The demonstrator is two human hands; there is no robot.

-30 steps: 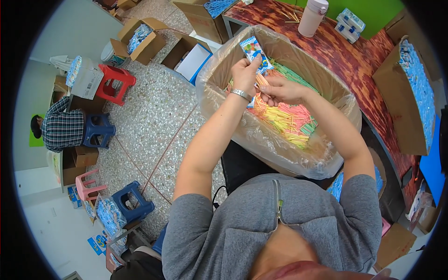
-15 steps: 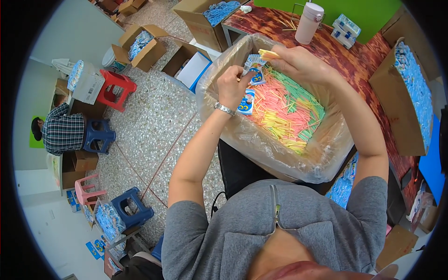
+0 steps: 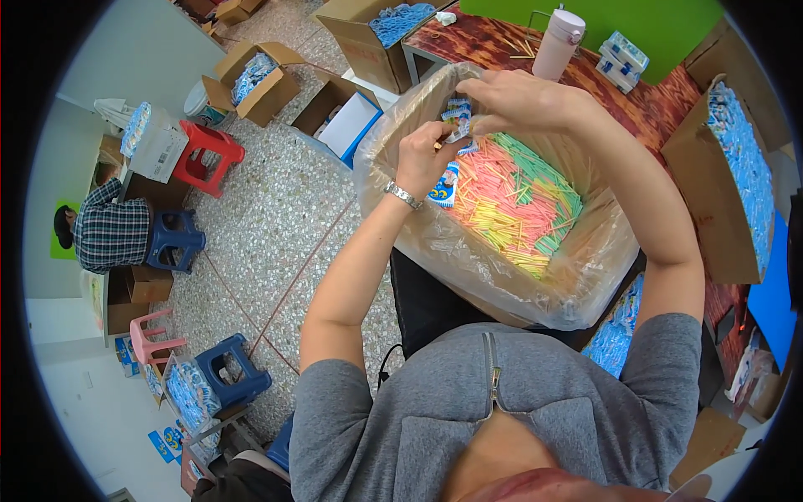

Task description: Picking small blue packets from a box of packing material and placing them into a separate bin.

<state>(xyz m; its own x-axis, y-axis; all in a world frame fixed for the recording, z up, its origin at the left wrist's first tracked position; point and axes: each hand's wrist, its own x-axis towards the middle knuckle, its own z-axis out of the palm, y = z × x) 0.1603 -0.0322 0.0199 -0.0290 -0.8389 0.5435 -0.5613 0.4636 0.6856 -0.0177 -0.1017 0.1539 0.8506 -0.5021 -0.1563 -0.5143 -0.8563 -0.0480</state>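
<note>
- Blue-and-white packet (image 3: 457,112) lies inside the plastic-lined box (image 3: 519,297), far-left end; the left hand's (image 3: 423,156) fingers seem to pinch it.
- Right hand (image 3: 529,99) arches above, fingers and thumb apart; whether its palm hides anything, I cannot tell.
- Both hands appear busy with this packet; the next move likely calls for a steady left pinch.
- Pink, green and yellow sticks (image 3: 506,186) fill the box, beside a second packet (image 3: 443,187).

A pink bottle (image 3: 558,52) stands on the table (image 3: 642,115), a red stool (image 3: 216,142) well apart.
</note>
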